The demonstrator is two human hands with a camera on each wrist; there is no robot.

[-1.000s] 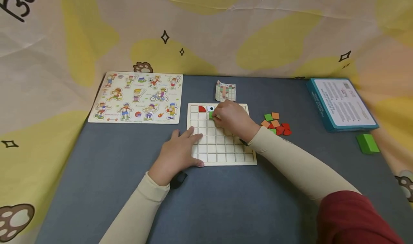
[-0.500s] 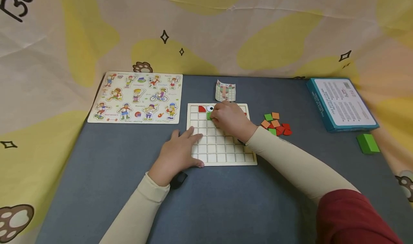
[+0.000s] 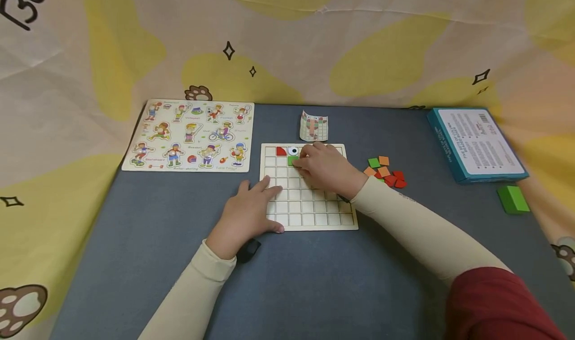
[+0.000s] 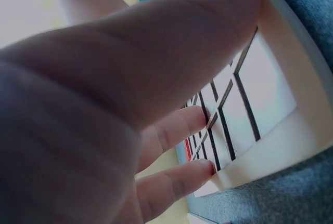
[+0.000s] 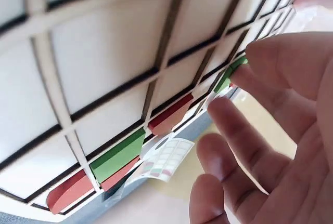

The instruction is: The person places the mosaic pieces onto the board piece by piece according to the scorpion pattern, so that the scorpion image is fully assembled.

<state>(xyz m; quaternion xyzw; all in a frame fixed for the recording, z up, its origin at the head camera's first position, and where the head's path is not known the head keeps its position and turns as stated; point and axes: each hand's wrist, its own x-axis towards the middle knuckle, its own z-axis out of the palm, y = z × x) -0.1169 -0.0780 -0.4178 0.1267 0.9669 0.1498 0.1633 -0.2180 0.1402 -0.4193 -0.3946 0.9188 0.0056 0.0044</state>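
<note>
A pale wooden grid board lies on the table. My left hand rests spread on its lower left side, fingers over the cells and thumb at the near edge. My right hand reaches over the upper part, thumb and index finger pinching a square green tile at a second-row cell. Above that tile sit a red curved tile and a white tile with a black eye dot. The right wrist view shows another green tile and red tiles farther along the board, hidden under the hand in the head view.
Right of the board lie several loose orange, green and red tiles. A small pattern card stands behind it. A sports-figure puzzle lies at back left. At the right are a teal box and a green block.
The green tile has settled squarely below the eye tile and shows more fully. My right hand has shifted slightly right, its fingers less bunched. My left hand has stayed in place.
</note>
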